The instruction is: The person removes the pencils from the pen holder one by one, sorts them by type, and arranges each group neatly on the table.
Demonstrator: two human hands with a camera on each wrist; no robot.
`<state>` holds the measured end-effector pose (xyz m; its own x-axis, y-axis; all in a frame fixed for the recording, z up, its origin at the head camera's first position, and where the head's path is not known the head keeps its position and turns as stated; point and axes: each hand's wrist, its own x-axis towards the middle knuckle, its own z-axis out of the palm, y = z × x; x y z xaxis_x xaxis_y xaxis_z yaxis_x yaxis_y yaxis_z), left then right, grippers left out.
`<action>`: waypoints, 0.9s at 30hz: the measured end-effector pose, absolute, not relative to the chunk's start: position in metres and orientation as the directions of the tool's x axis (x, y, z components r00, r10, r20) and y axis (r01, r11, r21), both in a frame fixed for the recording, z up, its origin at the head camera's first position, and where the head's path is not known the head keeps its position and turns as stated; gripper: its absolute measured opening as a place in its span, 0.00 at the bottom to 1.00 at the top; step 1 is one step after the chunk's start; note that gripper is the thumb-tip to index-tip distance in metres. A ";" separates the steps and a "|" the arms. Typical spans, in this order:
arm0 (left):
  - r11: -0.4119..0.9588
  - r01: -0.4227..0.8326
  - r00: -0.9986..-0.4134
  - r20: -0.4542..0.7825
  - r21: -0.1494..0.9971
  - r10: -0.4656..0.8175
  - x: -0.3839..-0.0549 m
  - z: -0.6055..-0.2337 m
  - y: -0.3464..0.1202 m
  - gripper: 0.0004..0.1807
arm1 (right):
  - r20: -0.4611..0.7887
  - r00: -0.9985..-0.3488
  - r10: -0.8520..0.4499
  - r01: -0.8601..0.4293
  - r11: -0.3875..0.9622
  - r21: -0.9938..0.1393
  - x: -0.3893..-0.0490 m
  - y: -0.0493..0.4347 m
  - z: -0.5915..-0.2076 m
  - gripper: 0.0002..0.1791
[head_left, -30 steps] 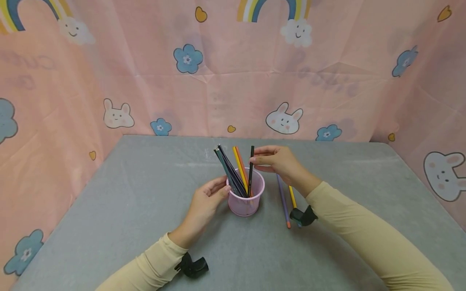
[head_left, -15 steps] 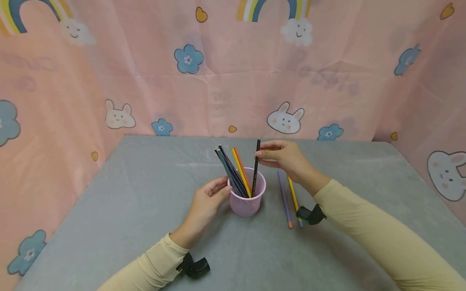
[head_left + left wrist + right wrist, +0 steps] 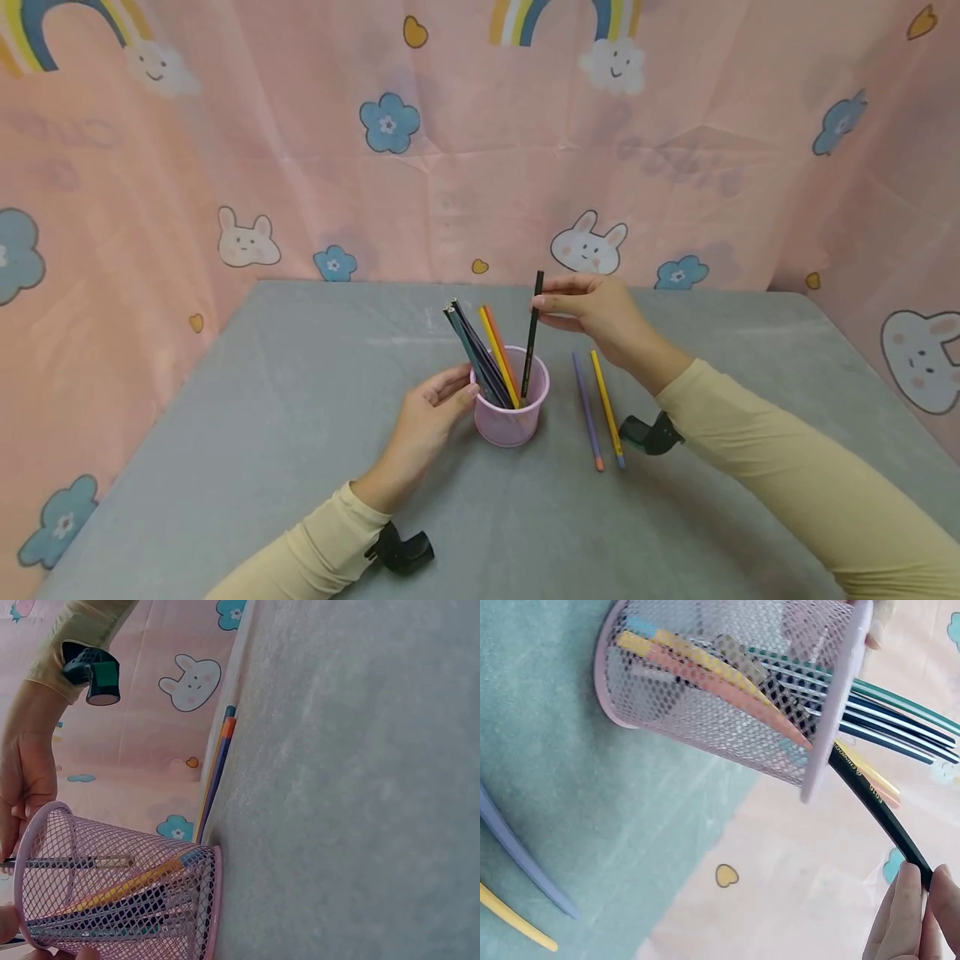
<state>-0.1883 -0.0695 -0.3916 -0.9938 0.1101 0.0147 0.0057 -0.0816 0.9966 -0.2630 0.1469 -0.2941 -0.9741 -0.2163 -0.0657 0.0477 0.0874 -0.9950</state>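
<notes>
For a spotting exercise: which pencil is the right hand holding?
The black pencil with gold lettering. Only it is pinched by the right hand; the others lean in the pink cup or lie on the table.

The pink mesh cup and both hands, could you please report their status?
Left hand holds pink mesh cup by rim. Right hand pinches black pencil, lower end inside cup. Possible obstacle: other pencils leaning in cup.
</notes>
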 end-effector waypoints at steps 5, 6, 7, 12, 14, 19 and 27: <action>-0.083 0.011 -0.993 0.020 0.997 0.117 -0.188 -0.392 -0.069 0.25 | -0.060 -0.978 -0.200 0.041 0.099 -0.994 -0.262 0.146 -0.287 0.14; -0.084 0.010 -0.993 0.019 0.996 0.117 -0.188 -0.392 -0.069 0.25 | -0.058 -0.978 -0.198 0.038 0.103 -0.994 -0.262 0.146 -0.285 0.14; -0.085 0.009 -0.993 0.019 0.996 0.115 -0.188 -0.392 -0.069 0.25 | -0.057 -0.978 -0.200 0.037 0.101 -0.994 -0.262 0.145 -0.283 0.15; -0.081 0.015 -0.993 0.024 0.997 0.112 -0.188 -0.393 -0.070 0.25 | -0.049 -0.978 -0.202 0.031 0.096 -0.995 -0.262 0.144 -0.276 0.16; -0.078 0.019 -0.993 0.028 0.997 0.117 -0.189 -0.393 -0.069 0.25 | -0.043 -0.980 -0.192 0.025 0.096 -0.995 -0.262 0.144 -0.274 0.17; -0.077 0.029 -0.992 0.039 0.997 0.123 -0.189 -0.393 -0.068 0.25 | -0.034 -0.985 -0.172 0.019 0.089 -0.996 -0.261 0.144 -0.269 0.19; -0.068 0.024 -0.992 0.032 0.997 0.118 -0.189 -0.394 -0.069 0.25 | -0.009 -0.987 -0.158 0.000 0.057 -0.998 -0.259 0.145 -0.258 0.16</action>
<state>-0.1888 -0.0688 -0.3936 -0.9925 0.1183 0.0319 0.0240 -0.0683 0.9974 -0.2589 0.1447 -0.2577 -0.9874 -0.1579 -0.0094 0.0004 0.0571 -0.9984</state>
